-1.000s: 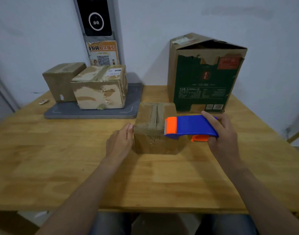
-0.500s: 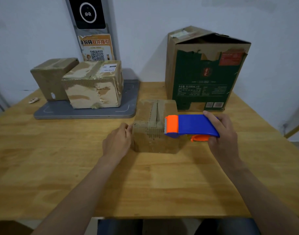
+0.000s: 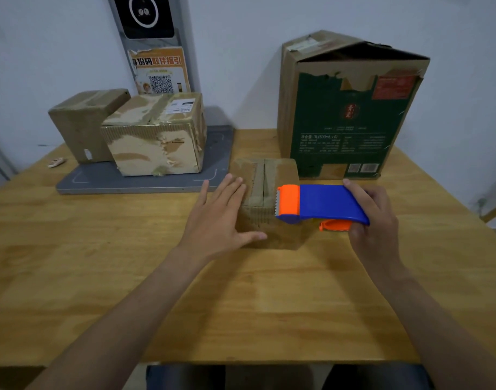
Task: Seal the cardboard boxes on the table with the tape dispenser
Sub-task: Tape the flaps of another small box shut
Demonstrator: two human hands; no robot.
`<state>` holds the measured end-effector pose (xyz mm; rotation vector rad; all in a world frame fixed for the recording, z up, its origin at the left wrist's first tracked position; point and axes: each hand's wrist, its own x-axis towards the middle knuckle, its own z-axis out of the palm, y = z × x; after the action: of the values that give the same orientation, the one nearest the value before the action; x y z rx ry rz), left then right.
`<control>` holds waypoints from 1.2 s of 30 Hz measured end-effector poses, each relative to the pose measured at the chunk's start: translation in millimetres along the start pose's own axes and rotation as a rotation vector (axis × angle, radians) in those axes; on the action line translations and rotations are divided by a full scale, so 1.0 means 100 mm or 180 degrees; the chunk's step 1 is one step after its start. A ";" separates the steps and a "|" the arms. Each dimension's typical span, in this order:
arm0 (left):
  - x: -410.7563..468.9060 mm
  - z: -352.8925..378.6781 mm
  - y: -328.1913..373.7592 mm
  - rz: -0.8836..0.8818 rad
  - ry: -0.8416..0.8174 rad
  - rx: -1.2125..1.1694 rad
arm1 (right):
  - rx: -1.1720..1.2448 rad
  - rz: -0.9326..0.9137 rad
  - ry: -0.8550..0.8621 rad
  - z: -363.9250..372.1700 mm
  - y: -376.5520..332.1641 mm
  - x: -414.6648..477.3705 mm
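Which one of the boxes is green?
The tall box at the back right: its front is dark green. The small box in front and the two boxes on the mat are brown.

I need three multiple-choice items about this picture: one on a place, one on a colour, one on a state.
1. Where is the small box?
A. on the floor
B. on the table, before the tall box
C. on the tall box

2. The dispenser has which colours?
A. red and white
B. blue and orange
C. all green

3. The left hand is:
A. open, fingers straight
B. a fist
C. gripping a pen

Answers: 1 B, it stands on the wood; 2 B, blue body, orange head; 3 A, its fingers are spread.
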<state>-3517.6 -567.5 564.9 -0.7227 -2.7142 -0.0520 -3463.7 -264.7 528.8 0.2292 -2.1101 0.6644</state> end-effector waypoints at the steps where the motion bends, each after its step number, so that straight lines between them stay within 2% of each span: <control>1: 0.01 -0.02 0.02 -0.0026 -0.0059 0.0149 | 0.0027 -0.0001 -0.0006 0.01 0.00 0.00; 4: 0.06 -0.06 0.15 -0.0007 -0.0092 0.0346 | 0.0030 -0.0016 -0.0026 0.03 -0.01 0.00; 9: 0.19 -0.02 0.34 0.0125 -0.0022 0.0260 | -0.0076 -0.0057 -0.0075 0.02 -0.03 0.01; 17: 0.17 0.04 0.29 0.0105 0.0099 0.0177 | -0.0204 -0.0091 -0.0177 -0.11 -0.03 0.13; 24: 0.17 0.02 0.23 0.0146 -0.0070 0.0157 | -0.0282 -0.0256 -0.0343 -0.29 0.08 0.18; 28: 0.19 0.04 0.25 0.0126 -0.0070 0.0220 | -0.0355 -0.0036 -0.0153 -0.49 0.32 0.16; 36: 0.19 -0.02 0.27 0.0062 -0.0150 0.0243 | -0.0174 0.0152 -0.0325 -0.38 0.37 0.10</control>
<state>-3519.6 -535.0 571.5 -0.7369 -2.7366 0.0739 -3457.3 -212.4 540.7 0.1864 -2.2344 0.6338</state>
